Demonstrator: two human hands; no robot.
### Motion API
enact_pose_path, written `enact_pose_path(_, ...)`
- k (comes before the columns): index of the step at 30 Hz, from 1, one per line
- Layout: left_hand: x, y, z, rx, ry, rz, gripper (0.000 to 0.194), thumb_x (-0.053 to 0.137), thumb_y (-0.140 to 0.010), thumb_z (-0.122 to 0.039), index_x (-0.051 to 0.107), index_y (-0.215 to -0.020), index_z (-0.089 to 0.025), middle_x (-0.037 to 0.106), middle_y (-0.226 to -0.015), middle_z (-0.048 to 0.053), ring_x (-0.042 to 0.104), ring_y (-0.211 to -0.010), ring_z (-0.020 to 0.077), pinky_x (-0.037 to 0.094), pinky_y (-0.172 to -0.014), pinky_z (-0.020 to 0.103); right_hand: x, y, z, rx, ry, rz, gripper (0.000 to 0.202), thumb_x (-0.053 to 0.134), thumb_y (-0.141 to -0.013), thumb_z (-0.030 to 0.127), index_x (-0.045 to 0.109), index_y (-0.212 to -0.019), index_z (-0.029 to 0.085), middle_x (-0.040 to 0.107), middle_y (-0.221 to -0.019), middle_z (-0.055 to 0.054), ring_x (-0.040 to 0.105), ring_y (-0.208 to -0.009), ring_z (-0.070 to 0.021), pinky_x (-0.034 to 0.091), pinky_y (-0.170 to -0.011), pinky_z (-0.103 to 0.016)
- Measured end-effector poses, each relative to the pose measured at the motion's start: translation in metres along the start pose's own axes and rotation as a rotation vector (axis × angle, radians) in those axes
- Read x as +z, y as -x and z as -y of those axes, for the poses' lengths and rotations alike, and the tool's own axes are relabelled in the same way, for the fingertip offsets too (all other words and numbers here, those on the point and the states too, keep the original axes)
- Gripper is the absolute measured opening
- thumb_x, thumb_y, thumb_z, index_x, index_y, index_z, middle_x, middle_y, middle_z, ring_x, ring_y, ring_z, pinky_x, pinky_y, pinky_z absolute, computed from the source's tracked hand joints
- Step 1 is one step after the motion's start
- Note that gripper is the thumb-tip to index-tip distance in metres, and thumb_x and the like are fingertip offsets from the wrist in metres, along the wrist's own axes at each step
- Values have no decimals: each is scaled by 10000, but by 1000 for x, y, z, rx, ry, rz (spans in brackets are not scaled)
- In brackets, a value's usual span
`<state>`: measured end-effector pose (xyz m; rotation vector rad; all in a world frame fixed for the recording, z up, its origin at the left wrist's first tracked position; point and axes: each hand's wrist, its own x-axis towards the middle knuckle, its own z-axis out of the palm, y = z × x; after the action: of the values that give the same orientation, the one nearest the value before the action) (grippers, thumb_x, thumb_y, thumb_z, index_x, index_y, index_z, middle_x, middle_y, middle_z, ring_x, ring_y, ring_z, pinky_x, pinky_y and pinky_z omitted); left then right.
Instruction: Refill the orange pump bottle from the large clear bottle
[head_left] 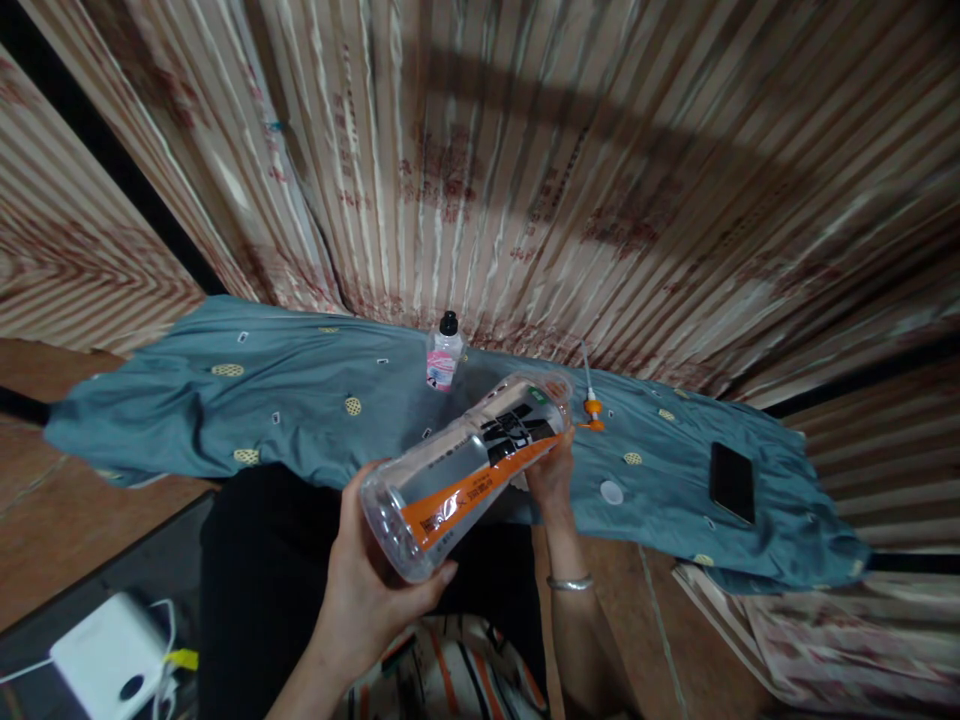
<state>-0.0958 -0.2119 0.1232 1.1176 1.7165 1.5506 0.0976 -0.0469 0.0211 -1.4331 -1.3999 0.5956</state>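
Across the upper frame, pleated beige curtain (pixel 525 150) with reddish floral print, and a black pole (pixel 112 150) slanting through the upper left. At the lower left, a white box-shaped device (pixel 109 650) with white cables and a yellow tab (pixel 182 658), on a dark surface (pixel 161 560). From middle left to lower right, one long teal cloth (pixel 300 380) with small yellow and white motifs. Right of the device, black trousers (pixel 255 570) at lower centre, then the left hand (pixel 367 590), thumb and fingers grasping the base end of a large clear bottle (pixel 465 470). Above that base, near the curtain, a small bottle (pixel 444 360), upright, with black cap and pink label. At the frame's centre, the large clear bottle itself, tilted, base toward lower left, narrower end toward upper right, orange and black on its label. At that upper end, the right hand (pixel 553 475), grasping from below and behind, fingertips hidden; below it, a silvery bracelet (pixel 570 583). Just right of the bottle, on the cloth, an orange-and-white pump head (pixel 593 408); nearer, a whitish disc (pixel 611 492). Farther right, a black phone (pixel 732 483), lying flat.
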Motion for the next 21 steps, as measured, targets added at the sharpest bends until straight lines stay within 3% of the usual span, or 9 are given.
enact_pose_path(10,4,1,-4,-19,57,-23,764,808,-629,-303,503,-1321,-197,705,-1209,80,724,-1122,268,582,-999,399,1,0,1,-85,-1,-17,532,685,-748,478,504,-1176,219,746,-1031,-122,724,-1060,-308,598,-829,-404)
enact_pose_path(17,3,2,-2,-30,51,-14,803,829,-616,-321,489,-1331,-191,699,-1218,92,715,-1146,275,566,-1024,404,1,0,-1,-40,3,-20,431,684,-729,430,518,-1077,236,733,-826,-42,748,-890,-290,592,-759,-387)
enact_pose_path(21,-2,0,3,-8,13,8,788,826,-642,-335,486,-1339,-195,690,-1227,91,712,-1155,280,574,-1015,406,1,0,0,-63,16,-26,457,676,-744,433,516,-1119,228,741,-891,-60,743,-914,-289,596,-777,-402)
